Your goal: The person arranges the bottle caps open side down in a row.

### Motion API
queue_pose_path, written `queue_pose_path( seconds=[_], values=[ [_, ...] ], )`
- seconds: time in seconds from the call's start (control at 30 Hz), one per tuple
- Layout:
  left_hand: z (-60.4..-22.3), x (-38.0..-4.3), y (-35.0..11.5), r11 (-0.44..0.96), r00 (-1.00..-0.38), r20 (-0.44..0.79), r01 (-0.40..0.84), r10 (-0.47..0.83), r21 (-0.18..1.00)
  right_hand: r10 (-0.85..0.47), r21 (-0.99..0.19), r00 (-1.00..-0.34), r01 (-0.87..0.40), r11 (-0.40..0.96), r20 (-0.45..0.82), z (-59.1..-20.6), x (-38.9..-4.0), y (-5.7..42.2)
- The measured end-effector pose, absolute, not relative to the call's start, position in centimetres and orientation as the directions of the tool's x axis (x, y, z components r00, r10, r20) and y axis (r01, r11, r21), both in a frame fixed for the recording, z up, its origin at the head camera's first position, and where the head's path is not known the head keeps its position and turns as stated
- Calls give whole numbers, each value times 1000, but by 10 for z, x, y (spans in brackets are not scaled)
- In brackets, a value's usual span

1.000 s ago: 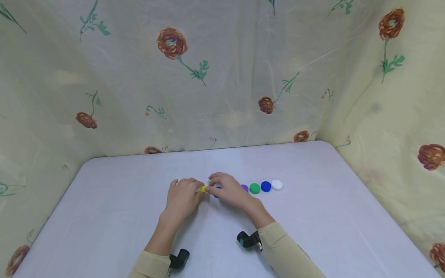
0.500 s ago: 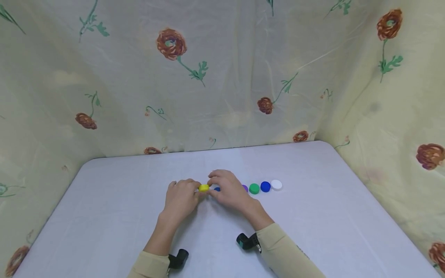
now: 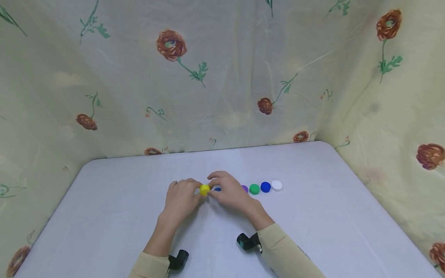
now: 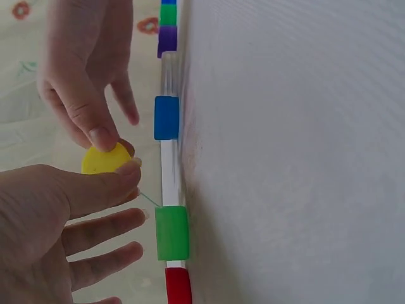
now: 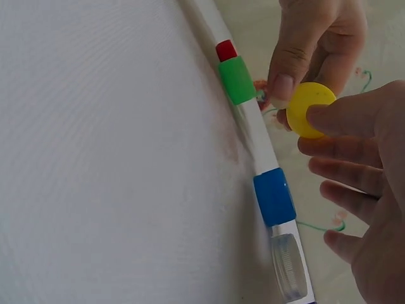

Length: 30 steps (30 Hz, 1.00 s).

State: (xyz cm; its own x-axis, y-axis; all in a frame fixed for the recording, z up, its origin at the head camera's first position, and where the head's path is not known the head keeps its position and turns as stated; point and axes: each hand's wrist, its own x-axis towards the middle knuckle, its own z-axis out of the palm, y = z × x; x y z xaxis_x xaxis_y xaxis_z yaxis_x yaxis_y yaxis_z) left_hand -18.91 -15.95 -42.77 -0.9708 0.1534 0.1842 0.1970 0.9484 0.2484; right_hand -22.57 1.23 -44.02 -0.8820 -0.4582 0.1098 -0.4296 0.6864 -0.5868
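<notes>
A round yellow bottle cap (image 3: 204, 190) is held up between my two hands, above the row of caps on the table. My left hand (image 3: 181, 197) pinches its left side with thumb and index finger. On the other side, my right hand (image 3: 230, 190) pinches it with the thumb across its face, as the right wrist view shows. The remaining fingers of the right hand are spread. Below the hands, a green cap (image 4: 172, 233) and a red cap (image 4: 179, 286) lie on the left, a blue cap (image 5: 275, 196) and a clear cap (image 5: 289, 266) on the right.
Farther right, the row runs on with a purple cap (image 3: 245, 188), a green cap (image 3: 254, 189), a dark blue cap (image 3: 265, 187) and a white cap (image 3: 277, 185). The white-covered table (image 3: 313, 216) ends at a flowered curtain (image 3: 226, 77).
The yellow cap has turned from edge-on to showing its round face, and more of it shows between the hands. The right hand has shifted slightly; the row of caps has stayed put.
</notes>
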Motion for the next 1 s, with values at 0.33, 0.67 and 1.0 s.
queue_pose_path(
  seconds=[0.33,0.67,1.0],
  values=[
    [-425,-189,-157,941,-967,199,208,158,266,-439,-748,-898,-303,591,17,-438,-229,15],
    [-422,-187,-156,935,-963,210,224,169,276,-425,-791,-905,-245,560,-21,-441,-231,17],
    [-423,-187,-162,930,-963,209,229,172,289,-499,-710,-866,-373,597,36,-441,-231,17]
  ],
)
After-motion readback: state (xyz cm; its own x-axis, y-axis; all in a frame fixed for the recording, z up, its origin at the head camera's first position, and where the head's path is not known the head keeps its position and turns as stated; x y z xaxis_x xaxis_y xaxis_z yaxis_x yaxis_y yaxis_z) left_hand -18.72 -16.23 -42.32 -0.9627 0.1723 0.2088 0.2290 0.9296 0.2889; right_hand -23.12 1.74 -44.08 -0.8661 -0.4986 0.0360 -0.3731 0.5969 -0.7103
